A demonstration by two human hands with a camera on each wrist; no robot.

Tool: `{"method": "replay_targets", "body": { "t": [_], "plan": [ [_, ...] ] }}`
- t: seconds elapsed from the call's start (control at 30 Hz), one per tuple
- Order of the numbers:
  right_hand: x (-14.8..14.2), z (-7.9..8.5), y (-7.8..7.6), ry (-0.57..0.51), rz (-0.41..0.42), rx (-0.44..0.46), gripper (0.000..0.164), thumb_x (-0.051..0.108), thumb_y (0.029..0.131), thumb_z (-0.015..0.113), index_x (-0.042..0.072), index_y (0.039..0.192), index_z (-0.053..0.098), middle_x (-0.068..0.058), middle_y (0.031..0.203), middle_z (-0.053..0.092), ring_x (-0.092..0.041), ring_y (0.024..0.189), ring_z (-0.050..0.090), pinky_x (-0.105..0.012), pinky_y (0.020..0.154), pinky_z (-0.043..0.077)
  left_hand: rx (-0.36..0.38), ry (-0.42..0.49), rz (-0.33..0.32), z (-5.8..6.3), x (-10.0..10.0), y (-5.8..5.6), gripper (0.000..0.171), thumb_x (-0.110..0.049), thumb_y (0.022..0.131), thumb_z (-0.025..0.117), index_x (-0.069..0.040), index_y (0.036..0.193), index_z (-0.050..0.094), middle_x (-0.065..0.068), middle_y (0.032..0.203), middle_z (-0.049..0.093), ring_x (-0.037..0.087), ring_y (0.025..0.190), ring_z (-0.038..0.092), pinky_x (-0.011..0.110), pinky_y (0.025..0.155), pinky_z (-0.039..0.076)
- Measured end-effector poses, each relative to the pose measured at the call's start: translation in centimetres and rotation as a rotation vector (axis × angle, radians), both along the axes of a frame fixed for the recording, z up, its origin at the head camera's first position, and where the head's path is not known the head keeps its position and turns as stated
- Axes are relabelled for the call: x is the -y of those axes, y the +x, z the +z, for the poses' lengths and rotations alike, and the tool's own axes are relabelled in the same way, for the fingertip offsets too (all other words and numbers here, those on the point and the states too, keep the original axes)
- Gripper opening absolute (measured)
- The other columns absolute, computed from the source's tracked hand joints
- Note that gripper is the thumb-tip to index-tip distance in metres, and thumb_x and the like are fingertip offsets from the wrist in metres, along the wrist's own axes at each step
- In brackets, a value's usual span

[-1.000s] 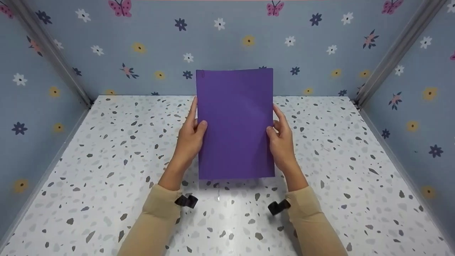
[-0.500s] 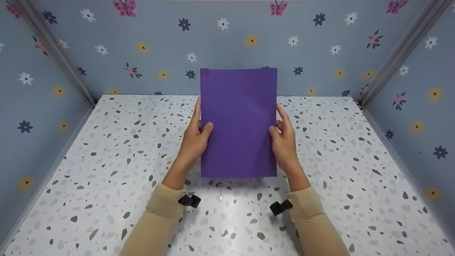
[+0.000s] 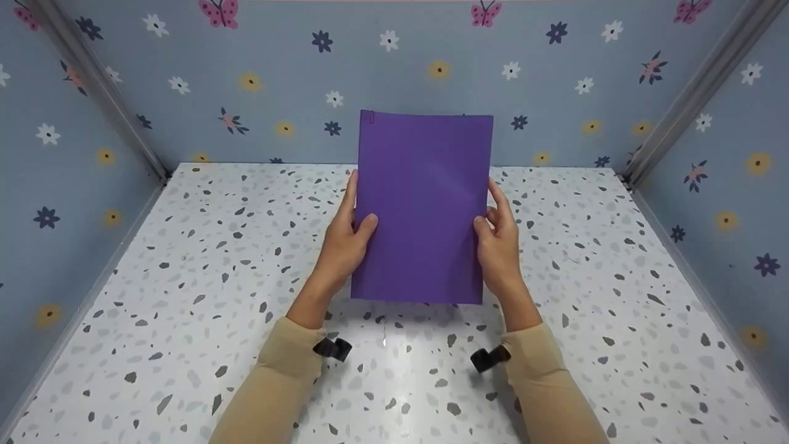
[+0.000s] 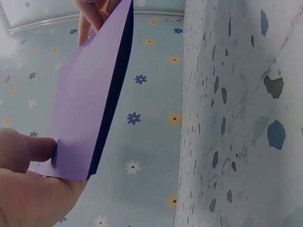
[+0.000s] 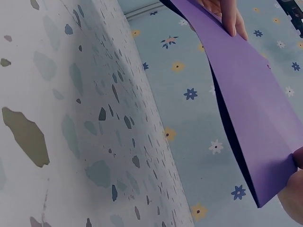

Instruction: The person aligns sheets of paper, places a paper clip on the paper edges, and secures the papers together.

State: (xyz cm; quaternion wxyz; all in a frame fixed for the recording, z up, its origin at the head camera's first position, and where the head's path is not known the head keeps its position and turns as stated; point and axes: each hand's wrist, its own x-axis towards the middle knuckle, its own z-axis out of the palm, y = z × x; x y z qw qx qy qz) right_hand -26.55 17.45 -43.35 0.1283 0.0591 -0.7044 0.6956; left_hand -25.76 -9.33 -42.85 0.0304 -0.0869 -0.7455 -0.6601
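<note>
Both hands hold up a purple folder [image 3: 425, 209], raised above the table and tipped slightly. A paper clip [image 3: 372, 117] sits on its top left corner. My left hand [image 3: 342, 246] grips the left edge, thumb on the front and fingers mostly hidden behind. At the right edge my right hand [image 3: 499, 246] pinches it the same way, its index finger reaching up along the side. Dark layers show along the lower edge of the folder [image 4: 85, 94] in the left wrist view. In the right wrist view, a dark gap runs along the edge of the folder [image 5: 255, 94].
A white speckled table [image 3: 216, 296] lies underneath. Blue walls [image 3: 277, 68] with flowers and butterflies enclose it at the back and both sides. Grey metal posts [image 3: 696, 92] stand at the back corners. Black wrist mounts [image 3: 333, 349] are on both sleeves.
The folder has shifted slightly right and up in the head view and now leans a little clockwise. Both hands keep their hold; the background has shifted slightly right too.
</note>
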Motion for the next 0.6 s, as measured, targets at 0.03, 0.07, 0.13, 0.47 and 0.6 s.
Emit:
{"method": "replay_targets", "body": {
  "t": [0.03,0.07,0.13,0.47,0.6],
  "plan": [
    [-0.03,-0.01,-0.01,-0.001,-0.003,-0.001,0.068,-0.005,0.108,0.043,0.026,0.168,0.034,-0.019,0.125,0.068,-0.027,0.109,0.070,-0.035,0.088,0.059,0.004,-0.005,0.003,-0.02,-0.02,0.00,0.079,-0.016,0.112,0.052,-0.053,0.167,0.009,0.002,0.172,0.033,0.025,0.137,0.056,0.049,0.108,0.049],
    [-0.03,-0.01,-0.02,-0.003,-0.007,-0.004,0.068,-0.005,0.108,0.043,0.026,0.168,0.034,-0.019,0.126,0.068,-0.027,0.109,0.070,-0.035,0.087,0.059,0.005,-0.007,0.000,-0.02,-0.05,0.00,0.079,-0.016,0.112,0.052,-0.054,0.167,0.010,0.002,0.172,0.033,0.025,0.137,0.056,0.050,0.108,0.049],
    [-0.06,0.00,-0.02,-0.010,-0.009,-0.009,0.069,-0.005,0.108,0.043,0.026,0.168,0.033,-0.018,0.126,0.068,-0.027,0.109,0.070,-0.035,0.087,0.059,0.009,-0.014,0.002,-0.02,-0.12,0.02,0.080,-0.015,0.112,0.053,-0.056,0.166,0.010,0.001,0.172,0.033,0.025,0.138,0.056,0.050,0.109,0.049],
    [-0.10,0.13,0.08,-0.044,0.043,0.010,0.070,-0.001,0.109,0.044,0.030,0.169,0.029,-0.016,0.135,0.066,-0.027,0.119,0.067,-0.037,0.095,0.057,-0.076,-0.037,0.073,-0.20,-0.39,-0.23,0.081,-0.006,0.109,0.053,-0.045,0.170,0.015,-0.012,0.174,0.026,0.014,0.156,0.032,0.040,0.126,0.032],
    [-0.06,0.19,0.10,-0.050,0.065,0.005,0.071,-0.003,0.109,0.044,0.027,0.171,0.026,-0.016,0.138,0.065,-0.027,0.122,0.067,-0.038,0.096,0.057,-0.093,-0.055,0.096,-0.40,-0.49,-0.22,0.081,-0.007,0.109,0.053,-0.045,0.169,0.016,-0.013,0.174,0.025,0.013,0.158,0.029,0.039,0.127,0.029]
  ]
}}
